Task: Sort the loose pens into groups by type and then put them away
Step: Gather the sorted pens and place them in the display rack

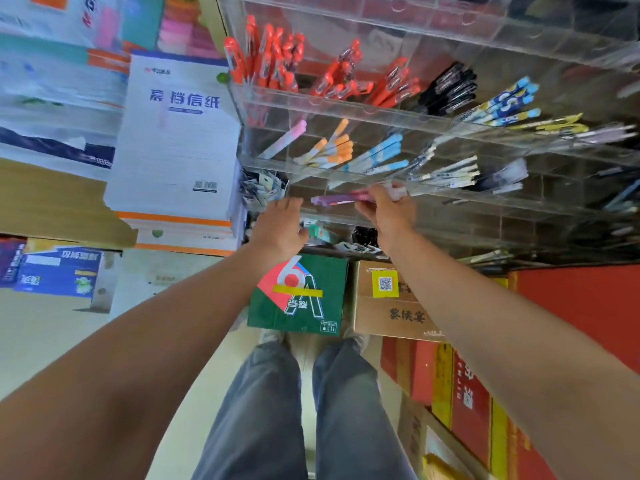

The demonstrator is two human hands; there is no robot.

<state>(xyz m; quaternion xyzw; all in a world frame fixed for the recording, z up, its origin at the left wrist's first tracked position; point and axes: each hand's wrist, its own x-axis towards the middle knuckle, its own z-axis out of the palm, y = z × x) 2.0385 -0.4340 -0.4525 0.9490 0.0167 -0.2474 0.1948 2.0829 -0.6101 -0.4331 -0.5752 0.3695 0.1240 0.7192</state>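
Standing close against the clear acrylic rack (346, 110), reaching forward with both arms. Gripping a small bundle of purple pens (337, 199) in the right hand (386, 211), fingers curled over the barrels near their right end, with a pale cap end poking out past the knuckles on the far side. Holding that bundle level at the front lip of a lower tier of the rack, just below the compartments of orange-capped pens (334, 150) and blue-capped pens (377, 155). Lying crosswise, long axis left to right along the rack's front edge rather than into it, free ends pointing left, straight toward the left hand (280, 225). With the left hand loose and holding nothing, fingers fairly straight and stretched forward, fingertips just beside the bundle's left end; touching or just apart, cannot tell through the blur. Nearer to the pens by grip, the right; nearer to their free tips, the left. Judging from this, probably squaring up the bundle between the two hands before putting it away, which would call for swinging the long axis round from crosswise to leaning into a compartment, like the stored rows of red pens (273, 60) and black pens (450, 88) higher up. As a guess at the risk: loose barrels fanning out of the grip during that turn. To the left of the rack, a stack of writing pads (180, 133); down on the floor, a green carton (301, 306) and a brown carton (391, 313) side by side
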